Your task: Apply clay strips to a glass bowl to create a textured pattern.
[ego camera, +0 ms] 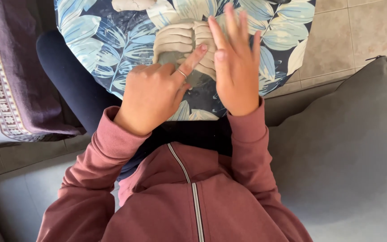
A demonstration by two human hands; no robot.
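A cushion with a blue, white and beige leaf print (113, 40) rests on my lap. My left hand (155, 94) lies on it near the middle, most fingers curled and the index finger stretched out, its tip touching the fabric beside my right hand; a ring shows on one finger. My right hand (234, 62) lies flat on the cushion with its fingers spread, pressing down on a beige leaf. Neither hand holds anything. Both arms are in dusty-pink sleeves.
I sit on a grey sofa, with a large grey cushion (350, 143) to my right. A dark purple cloth with a patterned border (10, 76) lies at the left. Beige floor tiles (359, 31) show at the top right.
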